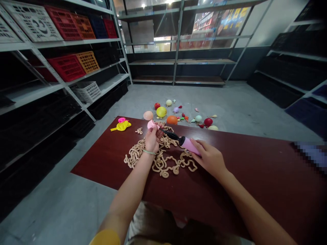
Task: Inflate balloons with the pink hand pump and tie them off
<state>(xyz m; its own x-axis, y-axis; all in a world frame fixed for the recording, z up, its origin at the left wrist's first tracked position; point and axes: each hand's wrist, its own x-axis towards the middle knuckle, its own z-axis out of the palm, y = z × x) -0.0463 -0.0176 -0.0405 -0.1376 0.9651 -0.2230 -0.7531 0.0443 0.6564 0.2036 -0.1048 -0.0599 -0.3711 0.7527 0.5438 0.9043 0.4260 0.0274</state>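
A small pink balloon (151, 125) is pinched in my left hand (152, 139), over the far side of the dark red table (102, 153). My right hand (209, 157) is wrapped round the pink handle of a hand pump (189, 144). The pump's black nozzle end points left and reaches my left hand; where it meets the balloon is hidden by my fingers. Beneath both hands lies a tangled heap of beige twisted balloons (136, 153). A flat yellow balloon (122, 126) and a bright pink one (122, 119) rest at the table's far left corner.
Several coloured balloons, among them a yellow one (161, 112) and an orange one (172, 119), lie on the floor past the table. Shelves with crates (67, 68) stand left, more shelving (153, 62) ahead. A blurred purple object (313, 154) is at right.
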